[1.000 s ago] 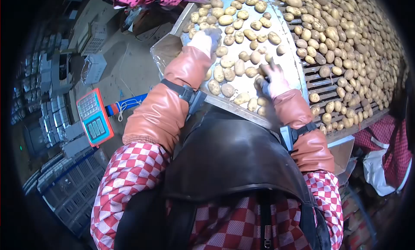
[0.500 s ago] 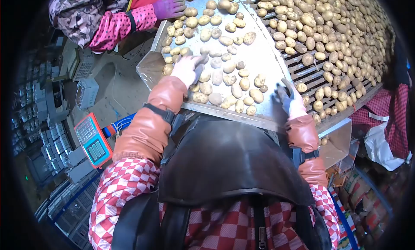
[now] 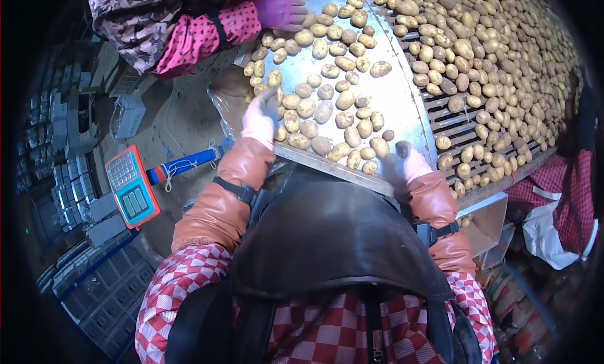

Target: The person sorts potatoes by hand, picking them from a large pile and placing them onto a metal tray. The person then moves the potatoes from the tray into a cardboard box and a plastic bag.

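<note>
Loose potatoes [image 3: 345, 100] lie spread over a sloping metal tray [image 3: 393, 93] in front of me. My left hand [image 3: 261, 117], in a pink glove with grey fingers, is at the tray's left side, its fingers stretched out beside several potatoes. No potato shows in its grasp. At the tray's near right corner is my right hand [image 3: 409, 163], gloved alike. Its grey fingers are blurred, with the thumb apart from them, close to a few potatoes at the near edge. Nothing held is visible there.
A large heap of potatoes [image 3: 497, 56] covers a slatted rack [image 3: 440, 115] on the right. Another person's purple-gloved hand [image 3: 283, 14] reaches over the tray's far left. An orange-rimmed scale display [image 3: 132, 187] stands at left, near crates [image 3: 104, 301]. A cardboard box [image 3: 487, 226] sits at right.
My left hand has drawn back left from among the potatoes to the tray's edge. My right hand has moved down toward the near edge. The other person's hand reaches further over the tray.
</note>
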A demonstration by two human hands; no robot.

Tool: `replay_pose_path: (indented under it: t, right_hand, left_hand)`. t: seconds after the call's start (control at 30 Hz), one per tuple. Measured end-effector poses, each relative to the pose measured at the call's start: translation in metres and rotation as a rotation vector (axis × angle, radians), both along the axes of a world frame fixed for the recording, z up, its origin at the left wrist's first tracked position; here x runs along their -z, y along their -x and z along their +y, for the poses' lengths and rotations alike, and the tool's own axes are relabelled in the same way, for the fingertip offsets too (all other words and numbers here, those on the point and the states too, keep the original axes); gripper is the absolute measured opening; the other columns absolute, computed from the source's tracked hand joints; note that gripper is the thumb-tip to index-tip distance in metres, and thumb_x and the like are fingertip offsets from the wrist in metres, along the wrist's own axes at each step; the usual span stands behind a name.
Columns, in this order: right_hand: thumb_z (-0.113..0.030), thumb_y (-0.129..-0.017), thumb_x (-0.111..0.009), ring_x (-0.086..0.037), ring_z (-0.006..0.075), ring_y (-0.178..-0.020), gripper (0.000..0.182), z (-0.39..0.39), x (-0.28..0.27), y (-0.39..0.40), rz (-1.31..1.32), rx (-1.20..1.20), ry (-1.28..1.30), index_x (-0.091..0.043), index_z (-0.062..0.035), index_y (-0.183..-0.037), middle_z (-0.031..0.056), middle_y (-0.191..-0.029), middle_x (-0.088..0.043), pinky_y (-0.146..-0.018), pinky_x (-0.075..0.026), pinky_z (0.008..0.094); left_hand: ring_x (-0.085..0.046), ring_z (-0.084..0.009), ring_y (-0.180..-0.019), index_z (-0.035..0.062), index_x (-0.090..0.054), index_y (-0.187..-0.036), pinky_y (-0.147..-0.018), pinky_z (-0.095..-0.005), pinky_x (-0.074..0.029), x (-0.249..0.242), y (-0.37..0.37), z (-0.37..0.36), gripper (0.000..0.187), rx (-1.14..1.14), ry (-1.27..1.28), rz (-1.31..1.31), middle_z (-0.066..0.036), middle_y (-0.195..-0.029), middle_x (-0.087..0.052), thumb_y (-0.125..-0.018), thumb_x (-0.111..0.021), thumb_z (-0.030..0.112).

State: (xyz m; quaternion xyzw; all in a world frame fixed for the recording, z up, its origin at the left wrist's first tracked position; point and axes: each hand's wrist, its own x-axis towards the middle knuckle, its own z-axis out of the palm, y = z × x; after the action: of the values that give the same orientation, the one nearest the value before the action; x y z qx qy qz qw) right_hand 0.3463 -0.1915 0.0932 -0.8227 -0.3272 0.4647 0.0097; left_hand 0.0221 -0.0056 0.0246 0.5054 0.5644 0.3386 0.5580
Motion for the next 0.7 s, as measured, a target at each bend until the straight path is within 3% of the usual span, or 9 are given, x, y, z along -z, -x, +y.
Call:
replay_pose_path:
  t: [0.03, 0.1, 0.17, 0.3, 0.37, 0.43, 0.5, 0.57, 0.7]
  right_hand:
    - [-0.038, -0.087, -0.068, -0.058, 0.0355, -0.122, 0.071, 0.010, -0.004, 0.013, 0.041, 0.034, 0.068, -0.045, -0.0042, -0.145, 0.0242, -0.129, -0.061, -0.104, -0.045, 0.0405]
    - [-0.040, -0.086, -0.070, -0.060, 0.0382, -0.119, 0.069, 0.011, 0.019, 0.034, -0.012, 0.074, 0.017, -0.049, -0.0025, -0.140, 0.0246, -0.125, -0.063, -0.101, -0.046, 0.0416]
    - [-0.028, -0.084, -0.074, -0.064, 0.0252, -0.107, 0.066, 0.037, 0.008, 0.044, -0.035, -0.118, 0.055, -0.049, 0.0039, -0.136, 0.0247, -0.124, -0.062, -0.086, -0.052, 0.0343]
    - [-0.021, -0.087, -0.071, -0.064, 0.0242, -0.105, 0.059, 0.028, 0.025, 0.030, 0.166, -0.152, -0.146, -0.049, 0.0040, -0.136, 0.0240, -0.122, -0.063, -0.086, -0.053, 0.0355]
    - [-0.014, -0.089, -0.069, -0.064, 0.0234, -0.100, 0.052, 0.013, 0.045, 0.016, 0.306, 0.199, -0.218, -0.050, 0.0063, -0.133, 0.0203, -0.116, -0.065, -0.081, -0.054, 0.0356]
    - [-0.009, -0.089, -0.068, -0.063, 0.0217, -0.098, 0.052, 0.008, 0.049, 0.011, 0.233, 0.080, -0.125, -0.046, 0.0080, -0.134, 0.0159, -0.111, -0.065, -0.080, -0.053, 0.0333]
    - [-0.022, -0.086, -0.071, -0.067, 0.0216, -0.092, 0.057, -0.004, 0.066, 0.032, 0.455, 0.114, -0.102, -0.052, 0.0019, -0.133, 0.0132, -0.099, -0.070, -0.088, -0.051, 0.0339]
    - [-0.006, -0.089, -0.067, -0.061, 0.0177, -0.098, 0.051, 0.000, 0.080, 0.047, 0.661, 0.005, -0.233, -0.047, 0.0061, -0.134, 0.0107, -0.110, -0.063, -0.082, -0.051, 0.0298]
    - [-0.006, -0.092, -0.063, -0.061, 0.0190, -0.100, 0.044, 0.014, 0.020, 0.025, 0.984, 0.184, -0.188, -0.050, 0.0026, -0.134, 0.0108, -0.116, -0.062, -0.084, -0.051, 0.0306]
  left_hand:
    - [-0.063, -0.0221, -0.105, 0.0071, -0.065, -0.124, -0.094, -0.0359, -0.050, 0.005, -0.007, -0.008, 0.030, -0.114, 0.105, -0.165, -0.008, -0.116, -0.067, -0.095, -0.061, 0.016]
    - [-0.058, -0.0297, -0.116, 0.0103, -0.066, -0.120, -0.100, -0.0407, -0.046, -0.043, -0.029, -0.036, 0.033, 0.704, -0.672, 0.527, -0.011, -0.117, -0.065, -0.088, -0.066, 0.016]
    - [-0.056, -0.0343, -0.119, 0.0140, -0.064, -0.117, -0.100, -0.0471, -0.045, -0.048, -0.040, -0.046, 0.035, 1.056, -1.042, 0.627, -0.011, -0.119, -0.063, -0.084, -0.070, 0.023]
    - [-0.062, -0.0342, -0.101, 0.0142, -0.071, -0.100, -0.087, -0.0468, -0.048, -0.024, -0.022, -0.022, 0.020, 0.700, -0.758, 0.734, -0.011, -0.106, -0.068, -0.082, -0.067, 0.024]
    - [-0.063, -0.0331, -0.094, 0.0150, -0.071, -0.097, -0.082, -0.0483, -0.049, -0.026, -0.025, -0.018, 0.019, 0.541, -0.532, 1.022, -0.011, -0.097, -0.068, -0.080, -0.069, 0.023]
    - [-0.063, -0.0334, -0.090, 0.0139, -0.071, -0.093, -0.080, -0.0472, -0.050, -0.024, -0.043, -0.021, 0.017, 0.519, -0.788, 0.855, -0.012, -0.093, -0.068, -0.077, -0.069, 0.019]
    - [-0.063, -0.0348, -0.098, 0.0136, -0.070, -0.101, -0.085, -0.0454, -0.050, -0.029, -0.092, -0.024, 0.024, 0.761, -0.847, 0.585, -0.012, -0.099, -0.068, -0.078, -0.071, 0.020]
    - [-0.054, -0.0368, -0.117, 0.0143, -0.062, -0.123, -0.100, -0.0497, -0.042, -0.043, -0.139, -0.022, 0.042, 0.967, -0.929, 0.410, -0.015, -0.124, -0.059, -0.084, -0.070, 0.028]
    - [-0.041, -0.0351, -0.136, 0.0216, -0.057, -0.133, -0.113, -0.0511, -0.031, -0.052, -0.141, 0.016, 0.054, 1.055, -0.904, 0.729, -0.014, -0.141, -0.048, -0.084, -0.072, 0.036]
